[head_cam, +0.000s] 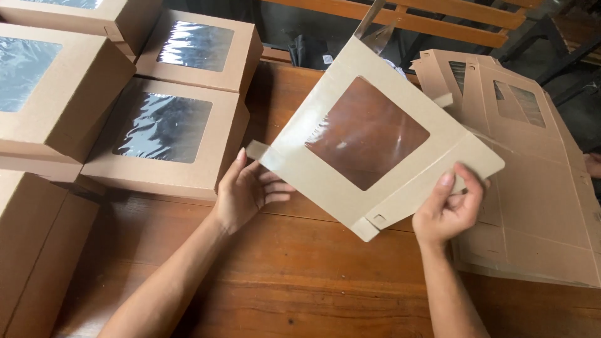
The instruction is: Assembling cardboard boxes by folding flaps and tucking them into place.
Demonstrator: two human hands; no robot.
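Two hands hold one flat cardboard box blank [375,131] up over the wooden worktop [300,269], tilted, with its clear plastic window facing the camera. The left hand [245,191] is at the blank's lower left corner, beside a small tab; its thumb lies along the front edge and its fingers, loosely curled, reach behind the card. The right hand [449,209] is at the blank's lower right flap, thumb pressed on the front face and fingers bent behind it, so the card is pinched between them. The blank thus spans the gap between the two hands, above and between them. Left of the blank, several folded boxes with windows [166,134] stand close together on the worktop, the nearest just beside the left hand. Right of the blank, partly under it, lies a stack of unfolded blanks [538,206], just behind the right hand.
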